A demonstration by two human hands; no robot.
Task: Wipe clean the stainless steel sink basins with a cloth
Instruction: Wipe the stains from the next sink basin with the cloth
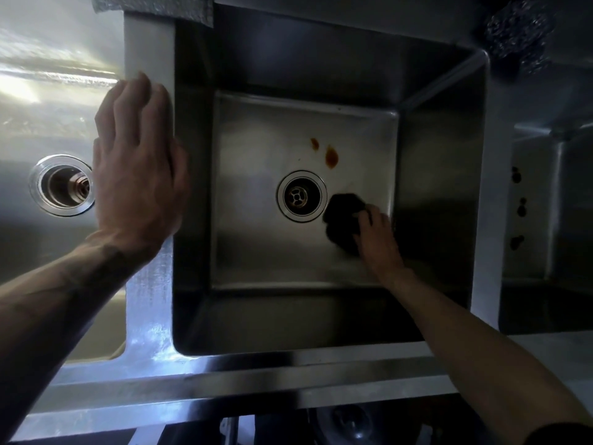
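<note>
The square middle stainless steel basin [256, 245] holds the right hand [378, 239], whose fingers curl over a dark crumpled cloth [343, 216] pressed on the basin floor just right of the round metal drain [301, 195]. Two brown stains [331, 157] lie above the drain, apart from the cloth. The left hand [138, 175] rests flat with fingers straight on the steel divider [149, 46] beside the left basin [48, 107]. A steel wool scourer [516, 33] sits on the far right rim.
</note>
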